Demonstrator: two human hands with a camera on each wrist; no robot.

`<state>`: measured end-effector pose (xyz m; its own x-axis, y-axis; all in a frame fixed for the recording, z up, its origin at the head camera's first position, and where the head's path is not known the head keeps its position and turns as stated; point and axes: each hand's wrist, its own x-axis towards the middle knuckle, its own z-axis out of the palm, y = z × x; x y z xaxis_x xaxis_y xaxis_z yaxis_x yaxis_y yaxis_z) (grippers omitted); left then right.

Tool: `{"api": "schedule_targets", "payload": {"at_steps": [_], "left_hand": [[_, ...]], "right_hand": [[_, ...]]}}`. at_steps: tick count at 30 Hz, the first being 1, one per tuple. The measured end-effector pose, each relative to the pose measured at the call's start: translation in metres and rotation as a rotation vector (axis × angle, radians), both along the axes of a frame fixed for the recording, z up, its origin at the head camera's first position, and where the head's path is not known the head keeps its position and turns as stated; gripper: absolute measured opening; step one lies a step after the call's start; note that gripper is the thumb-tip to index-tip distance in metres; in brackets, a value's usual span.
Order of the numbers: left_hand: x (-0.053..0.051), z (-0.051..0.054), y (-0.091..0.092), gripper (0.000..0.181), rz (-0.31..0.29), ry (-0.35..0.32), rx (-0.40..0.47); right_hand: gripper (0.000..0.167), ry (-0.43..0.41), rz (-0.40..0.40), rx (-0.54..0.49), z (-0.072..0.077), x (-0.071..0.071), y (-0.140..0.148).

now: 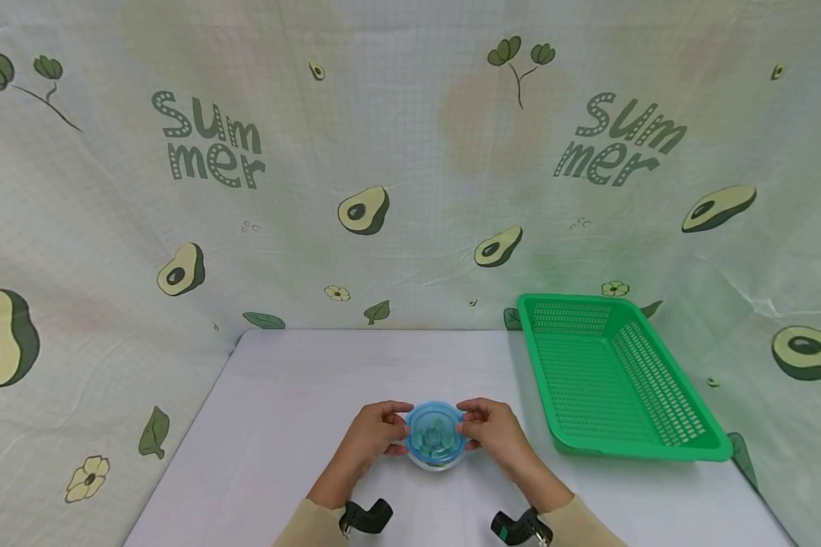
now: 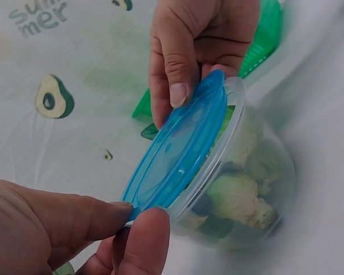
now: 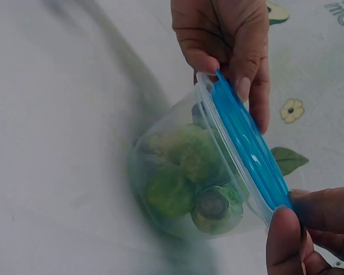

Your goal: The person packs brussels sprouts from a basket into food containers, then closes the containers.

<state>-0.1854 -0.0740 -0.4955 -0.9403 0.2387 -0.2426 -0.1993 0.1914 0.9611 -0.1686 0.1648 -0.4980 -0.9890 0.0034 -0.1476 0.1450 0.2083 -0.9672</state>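
A round, clear plastic container (image 3: 166, 172) stands on the white table. Several green, rounded vegetable pieces (image 3: 169, 189) show through its wall; their exact kind is unclear. Over its mouth lies a translucent blue lid (image 1: 435, 433), its edge a little apart from the rim in the left wrist view. My left hand (image 1: 376, 431) pinches the lid's left edge between thumb and fingers. On the opposite side, my right hand (image 1: 489, 431) pinches the lid's right edge, its thumb on top.
To the right stands a green plastic basket (image 1: 554, 395) with perforated walls. Behind and beside the white table (image 1: 301, 380) hangs a light cloth (image 1: 410, 152) printed with avocados, leaves and lettering.
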Motion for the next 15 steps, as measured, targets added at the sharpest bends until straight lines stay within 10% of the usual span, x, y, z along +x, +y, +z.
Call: {"api": "schedule_targets", "payload": {"at_steps": [15], "left_hand": [[0.0044, -0.0037, -0.0021, 0.042, -0.017, 0.021, -0.019]], "right_hand": [[0.034, 0.014, -0.017, 0.013, -0.004, 0.0043, -0.0002]]}}
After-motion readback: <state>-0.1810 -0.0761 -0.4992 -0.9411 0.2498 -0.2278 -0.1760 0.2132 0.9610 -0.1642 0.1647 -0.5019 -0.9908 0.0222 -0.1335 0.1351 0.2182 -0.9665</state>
